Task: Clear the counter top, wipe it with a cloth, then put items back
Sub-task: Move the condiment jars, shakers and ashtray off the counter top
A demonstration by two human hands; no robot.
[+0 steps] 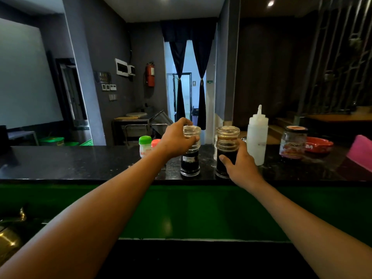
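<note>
The black counter [80,164] holds two glass dispensers near its front edge. Left hand [177,138] grasps the left dispenser [190,152] w/ fingers curled around its top. Right hand [240,164] wraps the right dispenser [226,150], beside the squeeze bottle [257,135]. Lift both straight up; liquid inside may spill.

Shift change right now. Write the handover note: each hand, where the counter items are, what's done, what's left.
Left hand grips the top of the left glass sauce jar. Right hand wraps the right glass sauce jar. Both jars stand on the black counter.
Also on it: squeeze bottle, labelled jar, red ashtray, green-capped bottle, orange-capped one behind the left hand.
Done: nothing visibly cleared.
Left: clear everything, wipe, put back. No cloth clearly identifiable.
</note>
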